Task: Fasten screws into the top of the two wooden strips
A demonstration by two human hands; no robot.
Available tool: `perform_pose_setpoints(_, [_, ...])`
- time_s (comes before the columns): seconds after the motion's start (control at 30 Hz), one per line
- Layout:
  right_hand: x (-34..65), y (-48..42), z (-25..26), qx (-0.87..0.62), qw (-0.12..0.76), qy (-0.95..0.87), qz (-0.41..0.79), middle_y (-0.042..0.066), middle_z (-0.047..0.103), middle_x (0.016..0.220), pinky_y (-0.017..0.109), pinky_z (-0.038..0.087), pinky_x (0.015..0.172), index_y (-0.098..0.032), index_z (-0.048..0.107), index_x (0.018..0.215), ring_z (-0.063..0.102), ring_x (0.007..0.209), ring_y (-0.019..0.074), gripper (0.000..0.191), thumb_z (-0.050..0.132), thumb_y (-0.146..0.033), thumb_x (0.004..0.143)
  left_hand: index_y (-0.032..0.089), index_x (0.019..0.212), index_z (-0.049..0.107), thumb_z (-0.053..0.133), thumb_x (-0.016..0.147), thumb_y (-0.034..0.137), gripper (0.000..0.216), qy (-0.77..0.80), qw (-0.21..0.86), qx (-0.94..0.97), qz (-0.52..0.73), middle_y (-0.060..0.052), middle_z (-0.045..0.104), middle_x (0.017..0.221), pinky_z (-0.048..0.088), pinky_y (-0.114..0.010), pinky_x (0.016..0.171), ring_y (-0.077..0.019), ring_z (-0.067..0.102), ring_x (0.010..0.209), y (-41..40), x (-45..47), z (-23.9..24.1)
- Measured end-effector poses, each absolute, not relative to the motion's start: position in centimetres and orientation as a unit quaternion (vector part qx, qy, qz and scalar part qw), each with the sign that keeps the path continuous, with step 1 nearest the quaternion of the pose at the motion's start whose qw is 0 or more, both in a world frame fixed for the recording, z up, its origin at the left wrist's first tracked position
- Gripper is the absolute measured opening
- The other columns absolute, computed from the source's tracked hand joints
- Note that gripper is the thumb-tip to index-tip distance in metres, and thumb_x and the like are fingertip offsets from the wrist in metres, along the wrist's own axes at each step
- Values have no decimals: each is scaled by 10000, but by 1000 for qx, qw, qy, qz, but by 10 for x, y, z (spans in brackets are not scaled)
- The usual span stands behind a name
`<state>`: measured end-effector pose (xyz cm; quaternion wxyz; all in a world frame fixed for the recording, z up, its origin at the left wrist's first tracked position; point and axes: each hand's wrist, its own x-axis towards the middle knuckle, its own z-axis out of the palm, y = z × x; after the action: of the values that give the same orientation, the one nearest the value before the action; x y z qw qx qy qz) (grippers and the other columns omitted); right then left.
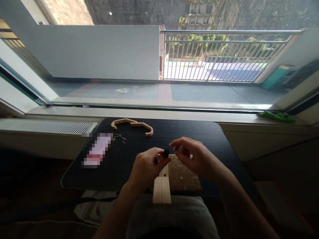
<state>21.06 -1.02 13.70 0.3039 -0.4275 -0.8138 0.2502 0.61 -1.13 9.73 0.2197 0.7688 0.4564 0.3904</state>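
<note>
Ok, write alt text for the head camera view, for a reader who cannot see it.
A person's left hand pinches a small black piece, with the right hand close beside it, above two pale wooden strips and a brown perforated board on a black table. Curved wooden parts and small metal pins lie farther back, before a window.

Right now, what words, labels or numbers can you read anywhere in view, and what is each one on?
None can be read.
Blurred out: the pink and white packet on the table.
Too small to read: the pale triangular mark on the balcony floor.
No writing visible: wooden strips, perforated board, small black piece in the left hand.
</note>
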Motion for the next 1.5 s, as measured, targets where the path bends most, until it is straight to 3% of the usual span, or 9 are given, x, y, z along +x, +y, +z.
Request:
perform_pose_setpoints(0.13, [204,-8,167,-372,235,-876,199,65,656,1108,265,468,708,-226,591,1258,625,818,147,375,580,-133,895,174,889,704,684,867,319,147,459,223,769,385,49,609,593,378,-199,503,-81,496,472,-11,7,96])
perform_pose_setpoints(0.3, [196,-4,180,-353,159,-907,169,60,666,1008,258,458,713,-193,701,1056,641,840,156,238,526,-91,932,172,812,693,686,862,293,131,468,216,778,360,48,581,581,362,-208,516,-89,497,501,-11,6,96])
perform_pose_setpoints(0.43, [196,-2,180,-339,130,-920,148,58,662,1011,245,438,678,-192,704,1081,634,825,147,288,541,-35,901,170,835,679,681,860,264,97,476,220,774,355,47,580,604,363,-210,527,-92,495,517,-11,7,96])
perform_pose_setpoints(0.93, [194,4,184,-323,99,-936,104,28,639,835,270,307,574,-149,670,876,534,665,117,143,555,-85,931,181,870,642,621,904,297,122,437,231,789,364,37,586,650,389,-203,527,-94,511,533,-10,4,92])
perform_pose_setpoints(1.5, [195,9,185,-333,83,-931,122,34,665,844,271,313,570,-155,696,948,573,678,128,140,574,-93,922,183,912,711,613,920,339,184,440,269,770,375,15,635,673,411,-202,534,-99,539,547,-11,-2,97])
